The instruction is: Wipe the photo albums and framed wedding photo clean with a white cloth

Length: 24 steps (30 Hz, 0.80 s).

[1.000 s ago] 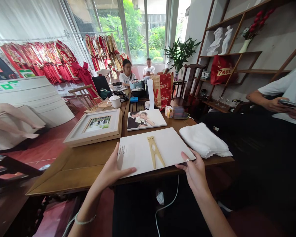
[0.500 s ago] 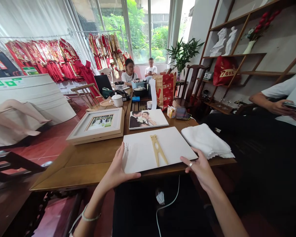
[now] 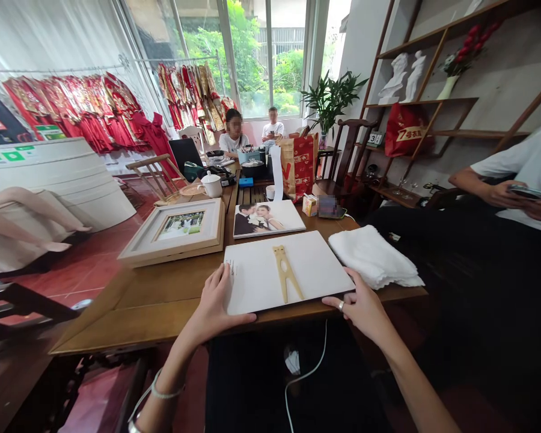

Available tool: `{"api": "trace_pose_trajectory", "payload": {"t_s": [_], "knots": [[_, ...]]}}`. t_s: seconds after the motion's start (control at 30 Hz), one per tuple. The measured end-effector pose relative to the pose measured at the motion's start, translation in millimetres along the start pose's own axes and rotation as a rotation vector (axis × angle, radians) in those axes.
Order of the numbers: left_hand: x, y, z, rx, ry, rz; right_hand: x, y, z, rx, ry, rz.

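Observation:
A flat white rectangular panel (image 3: 252, 273) lies at the table's front edge, with small print along its left side. On top of it rests a pale yellow, cat-shaped flat piece (image 3: 281, 264) with two long legs and an oval hole. My left hand (image 3: 214, 300) grips the panel's left edge, its thumb along the front edge. At the front right corner my right hand (image 3: 360, 304), wearing a ring, holds the panel between thumb and fingers. Some fingertips are hidden by the panel. Just behind it lies a wedding photo board (image 3: 268, 218).
A framed photo (image 3: 174, 228) sits to the left on the wooden table (image 3: 162, 310). To the right are a folded white towel (image 3: 372, 255) and a small box (image 3: 309, 205). Farther back stand a lidded white cup (image 3: 213, 185) and a paper bag (image 3: 297, 165). A person sits at right, holding a phone.
The view has shifted slightly. My left fingers have drawn closer together at the panel's edge, and my right hand has shifted a little. The panel and cat-shaped piece stay essentially in place.

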State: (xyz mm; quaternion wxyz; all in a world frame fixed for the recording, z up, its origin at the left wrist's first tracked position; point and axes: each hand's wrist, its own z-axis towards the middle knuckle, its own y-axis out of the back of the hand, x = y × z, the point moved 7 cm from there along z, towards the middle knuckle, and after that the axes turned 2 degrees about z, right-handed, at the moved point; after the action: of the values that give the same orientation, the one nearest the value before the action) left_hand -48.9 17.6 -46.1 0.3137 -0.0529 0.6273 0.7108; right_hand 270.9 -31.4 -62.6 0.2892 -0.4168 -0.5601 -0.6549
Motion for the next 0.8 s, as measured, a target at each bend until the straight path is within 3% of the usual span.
{"api": "trace_pose_trajectory", "payload": {"t_s": [0.17,0.4,0.6,0.67,0.8], "knots": [[1,-1.8,0,-0.009,0.009,0.016,-5,-4,3,0.018,-0.076,0.051],[-1,-2.2,1,-0.013,-0.015,0.041,-4,-1,7,-0.022,-0.035,0.02],[-2,-2.7,4,-0.069,0.011,0.03,8,-3,-3,0.041,0.025,0.002],[-2,0.2,9,-0.114,0.023,-0.007,22,9,-6,-0.002,0.099,0.006],[-5,1.8,24,-0.128,-0.038,-0.061,51,62,-3,-0.304,0.437,-0.134]]}}
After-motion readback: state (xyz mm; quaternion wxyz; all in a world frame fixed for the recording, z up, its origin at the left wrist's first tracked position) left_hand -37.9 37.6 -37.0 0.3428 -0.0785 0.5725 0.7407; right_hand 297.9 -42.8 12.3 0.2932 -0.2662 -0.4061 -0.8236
